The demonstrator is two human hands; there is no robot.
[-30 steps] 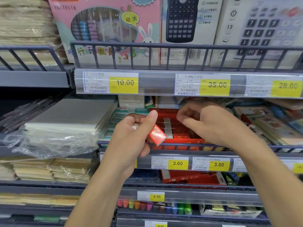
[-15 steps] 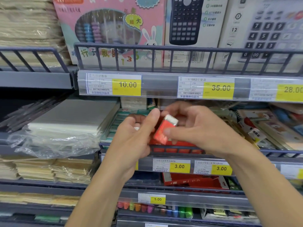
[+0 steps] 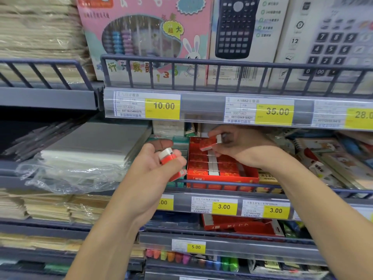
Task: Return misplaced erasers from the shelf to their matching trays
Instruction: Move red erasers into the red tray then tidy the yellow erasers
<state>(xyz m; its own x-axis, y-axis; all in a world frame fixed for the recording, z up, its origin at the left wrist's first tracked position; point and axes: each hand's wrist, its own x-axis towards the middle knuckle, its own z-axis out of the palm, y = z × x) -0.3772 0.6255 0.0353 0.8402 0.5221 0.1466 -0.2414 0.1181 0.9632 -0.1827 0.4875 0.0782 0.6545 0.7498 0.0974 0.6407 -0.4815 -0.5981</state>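
Two red erasers with white ends are in play. One eraser point(image 3: 210, 142) is pinched by the fingertips of the right hand point(image 3: 240, 147), held tilted just above the far end of the red tray point(image 3: 222, 175); whether it touches the erasers below cannot be told. A second eraser point(image 3: 168, 156) is gripped in the left hand point(image 3: 153, 170), thumb on its near side and fingers curled round it, white end up; more red is glimpsed lower in the same grip, too hidden to tell what it is.

The tray sits directly below the right hand and just right of the left hand, behind the shelf rail point(image 3: 232, 183). Rows of red-sleeved erasers with white middles are packed inside it. A teal tray point(image 3: 178, 142) lies beyond the left hand's fingers, touching the red tray's left side.

Price tags are seen below both hands: two reading 3.00 point(image 3: 224, 207) and, lower, one reading 5.00 point(image 3: 195, 247). Above the hands, a tag reading 10.00 point(image 3: 162, 106) and one reading 35.00 point(image 3: 277, 111) are fixed to the upper shelf edge, with a pink abacus box point(image 3: 145, 37) and calculator boxes point(image 3: 238, 27) standing behind its rail. Left of the left hand, a plastic-wrapped paper stack point(image 3: 80, 152) is noted.
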